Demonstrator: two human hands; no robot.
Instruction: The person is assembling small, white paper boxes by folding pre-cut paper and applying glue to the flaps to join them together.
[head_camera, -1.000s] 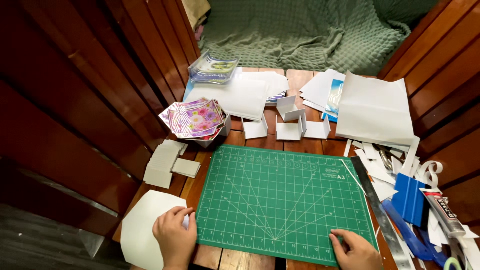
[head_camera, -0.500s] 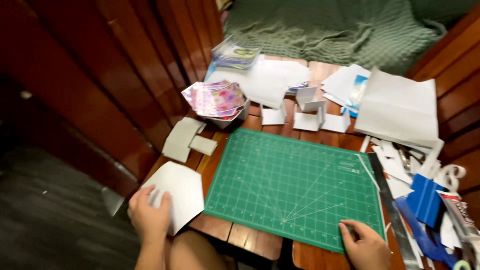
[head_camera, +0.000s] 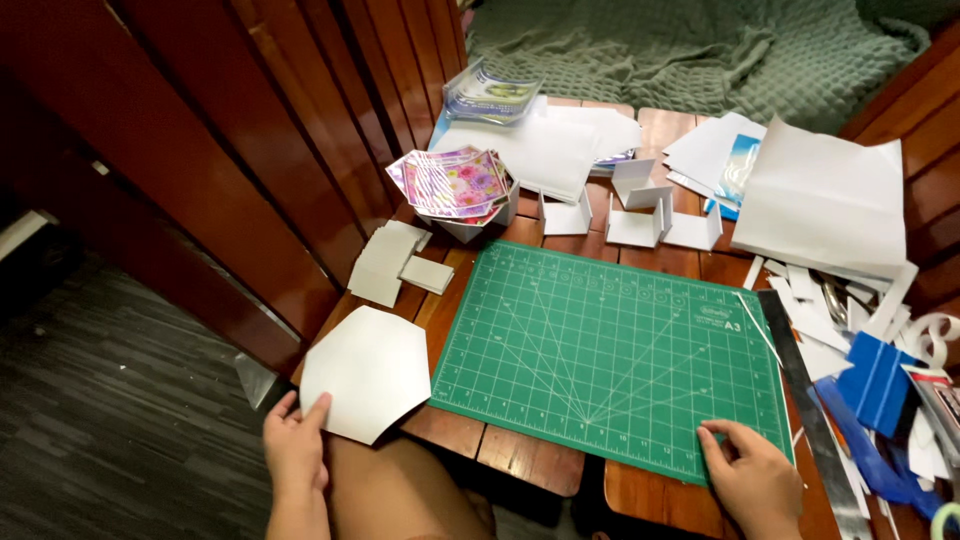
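My left hand (head_camera: 296, 447) grips the near edge of a white hexagonal card (head_camera: 366, 371) that overhangs the left corner of the wooden table (head_camera: 520, 455). My right hand (head_camera: 752, 477) presses its fingertips on the near right corner of the green cutting mat (head_camera: 612, 355), which lies flat on the table. A metal ruler (head_camera: 812, 420) lies along the mat's right side.
A hexagonal box with floral paper (head_camera: 457, 190) stands behind the mat, beside small white cards (head_camera: 392, 262). Folded white card pieces (head_camera: 640, 212), paper sheets (head_camera: 822, 200), scraps and blue tape (head_camera: 874, 380) crowd the right. A wooden wall panel (head_camera: 250, 150) rises at left.
My left hand moved from the mat's left edge to the hexagonal card and took hold of it. The view swung left and lower. My right hand stayed on the mat's corner.
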